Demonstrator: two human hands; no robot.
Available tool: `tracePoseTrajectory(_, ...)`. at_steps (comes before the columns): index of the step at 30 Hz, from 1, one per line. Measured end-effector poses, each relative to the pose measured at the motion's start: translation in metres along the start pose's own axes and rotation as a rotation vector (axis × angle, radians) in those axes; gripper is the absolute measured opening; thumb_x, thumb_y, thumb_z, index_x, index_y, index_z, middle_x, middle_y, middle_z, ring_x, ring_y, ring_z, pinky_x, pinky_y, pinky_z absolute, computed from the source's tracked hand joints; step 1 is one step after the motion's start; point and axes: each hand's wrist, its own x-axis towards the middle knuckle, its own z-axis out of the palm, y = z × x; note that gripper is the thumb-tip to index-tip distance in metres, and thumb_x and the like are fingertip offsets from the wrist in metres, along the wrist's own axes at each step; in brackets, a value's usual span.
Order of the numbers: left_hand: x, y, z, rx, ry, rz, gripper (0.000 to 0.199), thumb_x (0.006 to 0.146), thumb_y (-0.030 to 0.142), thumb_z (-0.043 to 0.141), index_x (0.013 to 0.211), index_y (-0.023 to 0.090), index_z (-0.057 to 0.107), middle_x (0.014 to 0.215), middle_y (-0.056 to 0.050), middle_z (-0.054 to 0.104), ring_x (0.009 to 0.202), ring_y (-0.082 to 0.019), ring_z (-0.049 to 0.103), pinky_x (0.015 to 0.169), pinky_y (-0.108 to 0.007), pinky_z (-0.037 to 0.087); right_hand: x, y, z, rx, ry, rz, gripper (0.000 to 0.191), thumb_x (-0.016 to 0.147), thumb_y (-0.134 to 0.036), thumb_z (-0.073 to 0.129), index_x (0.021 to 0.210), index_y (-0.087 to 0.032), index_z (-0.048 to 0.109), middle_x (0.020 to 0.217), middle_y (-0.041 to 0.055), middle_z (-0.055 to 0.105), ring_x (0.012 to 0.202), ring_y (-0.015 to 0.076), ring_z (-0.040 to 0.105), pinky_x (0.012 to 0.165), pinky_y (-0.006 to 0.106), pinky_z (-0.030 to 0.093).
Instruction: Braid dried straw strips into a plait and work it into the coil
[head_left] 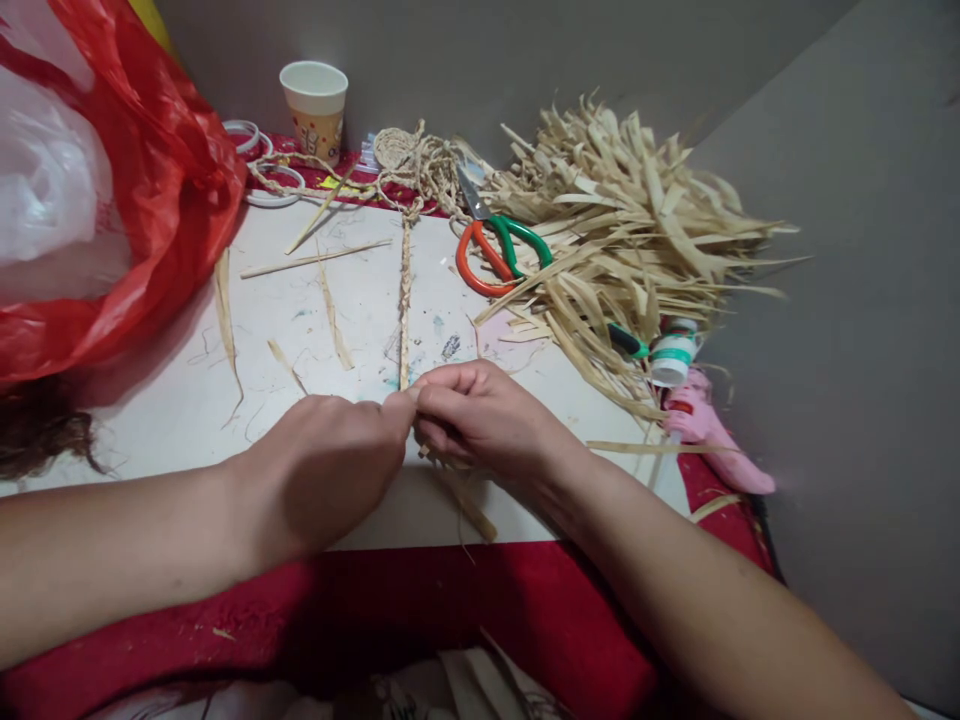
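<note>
L grip [341, 460], R grip [484, 415] w/ braid [406, 300], scissors [495, 228]

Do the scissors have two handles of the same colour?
No, the scissors have one orange handle and one green handle.

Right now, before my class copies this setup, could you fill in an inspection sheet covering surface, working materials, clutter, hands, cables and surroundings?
Surface: stained white board on red cloth.
Working materials: narrow straw braid; pile of straw strips; scissors with orange and green handles.
Clutter: loose strips on the board, paper cup, red plastic bag at left, white bottle and pink tool at right.
Hands: left hand and right hand meet, pinching the braid's near end.
Cables: dark cord near the pink tool; its far end isn't visible.
Surroundings: grey walls behind and at right.
</note>
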Motion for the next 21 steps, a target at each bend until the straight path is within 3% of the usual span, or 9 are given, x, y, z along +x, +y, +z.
tracePoseTrajectory(4,-0.006,0.01,0.006,0.238,0.102,0.061,0.021,0.073,0.001,0.038,0.075,0.016,0.053,0.052,-0.002,0.056,0.038,-0.018,0.054,0.039,-0.028,0.017,-0.001,-0.001,0.002,0.044,0.004,0.03,0.037,0.079,-0.026,0.05,0.044,-0.016,0.046,0.033,-0.0052,0.036,0.033,0.0044,0.027,0.036,0.021,0.018)
tracePoseTrajectory(9,-0.009,0.017,0.011,0.4,0.242,0.064,0.02,0.074,0.001,0.038,0.073,0.016,0.051,0.051,-0.002,0.054,0.039,-0.018,0.055,0.038,-0.027,0.024,-0.001,0.001,0.004,0.095,-0.03,0.002,0.038,0.081,-0.029,0.052,0.045,-0.015,0.048,0.035,-0.0053,0.038,0.034,0.0033,0.027,0.037,0.02,0.017)
tracePoseTrajectory(13,-0.011,0.021,0.017,0.415,0.263,0.034,0.019,0.076,0.002,0.038,0.073,0.017,0.051,0.052,-0.002,0.054,0.041,-0.018,0.055,0.039,-0.028,0.026,0.0,0.005,0.004,0.102,-0.027,0.005,0.032,0.08,-0.027,0.055,0.051,-0.014,0.05,0.04,-0.0057,0.042,0.035,0.002,0.028,0.036,0.017,0.018)
tracePoseTrajectory(16,-0.014,0.023,0.013,0.31,0.184,0.085,0.02,0.076,0.003,0.041,0.077,0.016,0.055,0.057,-0.004,0.059,0.045,-0.018,0.057,0.041,-0.029,0.026,0.0,0.005,0.003,0.11,-0.016,0.021,0.027,0.079,-0.024,0.055,0.054,-0.014,0.051,0.041,-0.0058,0.044,0.034,0.0019,0.029,0.035,0.016,0.018)
tracePoseTrajectory(19,-0.016,0.018,-0.004,-0.022,0.099,0.26,0.018,0.081,0.011,0.045,0.07,0.019,0.057,0.058,-0.002,0.061,0.046,-0.016,0.054,0.042,-0.031,0.023,-0.001,0.002,0.001,0.139,-0.022,0.039,0.029,0.079,-0.028,0.056,0.053,-0.015,0.049,0.038,-0.0061,0.042,0.032,0.0022,0.026,0.033,0.017,0.016)
tracePoseTrajectory(21,-0.011,0.009,-0.018,-0.28,0.202,0.234,0.025,0.086,0.021,0.045,0.064,0.019,0.055,0.052,0.001,0.055,0.043,-0.01,0.046,0.045,-0.028,0.025,-0.001,-0.001,-0.001,0.17,-0.027,0.038,0.029,0.077,-0.028,0.057,0.053,-0.015,0.048,0.037,-0.0069,0.041,0.03,0.0022,0.025,0.032,0.017,0.014)
